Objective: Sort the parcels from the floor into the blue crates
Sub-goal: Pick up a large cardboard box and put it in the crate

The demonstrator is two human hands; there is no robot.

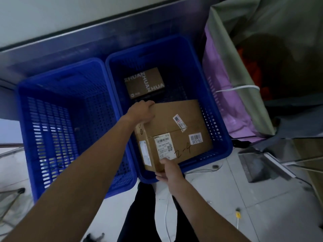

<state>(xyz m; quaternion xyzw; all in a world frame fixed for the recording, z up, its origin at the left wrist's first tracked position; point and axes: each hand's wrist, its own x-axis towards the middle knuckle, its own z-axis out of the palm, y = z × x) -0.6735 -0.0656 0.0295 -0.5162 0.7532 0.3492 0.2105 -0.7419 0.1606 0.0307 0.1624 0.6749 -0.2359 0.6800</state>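
Your left hand curls over the far corner of the rectangular cardboard parcel, and your right hand grips its near corner. The matte, sticker-labelled parcel sits within the right blue crate, whose plastic walls are slotted. At 12 o'clock from the parcel lies a smaller dark printed box. At 9 o'clock stands the left blue crate.

Pale tiled floor in dim light; a dark grey ledge under a white wall; possibly fabric sacks right.
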